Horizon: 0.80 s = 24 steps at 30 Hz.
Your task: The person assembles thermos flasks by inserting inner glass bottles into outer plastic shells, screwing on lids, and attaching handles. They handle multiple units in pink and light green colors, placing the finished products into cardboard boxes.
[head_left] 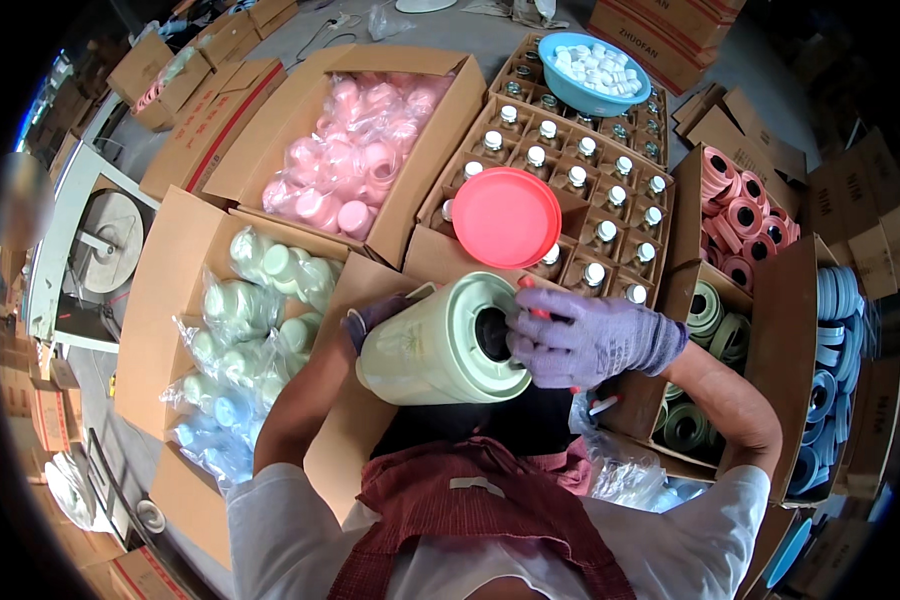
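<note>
A pale green thermos jug casing point(420, 350) lies tilted on its side over my lap, its round end with a dark central opening turned to the right. My left hand point(375, 318), in a purple-grey glove, is closed round its left side near the handle, with most of the fingers hidden behind it. My right hand point(595, 340), gloved alike, has its fingers bent at the dark opening. A red stick-like thing point(528, 284) pokes out between those fingers; its kind is hidden.
A pink round tray point(507, 217) rests on a divided carton of white-capped bottles point(585, 147). Behind stands a blue basin point(570, 92) of white caps. Cartons hold bagged pink parts point(355, 150), green parts point(232, 305), pink rings point(743, 215) and blue rings point(822, 395).
</note>
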{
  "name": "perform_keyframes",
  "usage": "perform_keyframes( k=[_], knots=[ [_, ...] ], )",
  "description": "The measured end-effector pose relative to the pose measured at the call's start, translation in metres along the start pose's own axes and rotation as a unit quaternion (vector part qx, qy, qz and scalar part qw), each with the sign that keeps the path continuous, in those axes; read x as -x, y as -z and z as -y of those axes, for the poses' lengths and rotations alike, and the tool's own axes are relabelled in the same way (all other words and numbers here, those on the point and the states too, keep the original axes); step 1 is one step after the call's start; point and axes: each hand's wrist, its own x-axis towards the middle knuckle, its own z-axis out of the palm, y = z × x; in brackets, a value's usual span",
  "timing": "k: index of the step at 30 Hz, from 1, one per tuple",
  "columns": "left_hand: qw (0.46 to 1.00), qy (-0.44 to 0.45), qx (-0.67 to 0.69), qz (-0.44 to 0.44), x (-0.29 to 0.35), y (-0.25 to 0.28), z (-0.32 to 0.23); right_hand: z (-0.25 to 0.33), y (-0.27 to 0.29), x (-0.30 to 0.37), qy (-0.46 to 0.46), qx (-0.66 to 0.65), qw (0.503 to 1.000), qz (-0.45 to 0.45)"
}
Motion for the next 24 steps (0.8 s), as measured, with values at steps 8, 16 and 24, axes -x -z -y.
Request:
perform_keyframes(
  k=[8, 16, 24],
  knots=[
    [0.998, 0.014, 0.034, 0.049, 0.003, 0.003, -0.018, 0.017, 0.012, -0.008, 0.015, 0.012, 1.000, 0.003],
    [0.997, 0.025, 0.052, 0.051, 0.007, 0.000, -0.022, 0.015, 0.013, -0.010, -0.044, -0.007, 0.997, -0.064],
    [0.970, 0.098, 0.190, -0.114, 0.017, -0.037, -0.023, 0.034, -0.009, -0.008, -0.226, -0.291, 0.929, 0.043]
  ],
)
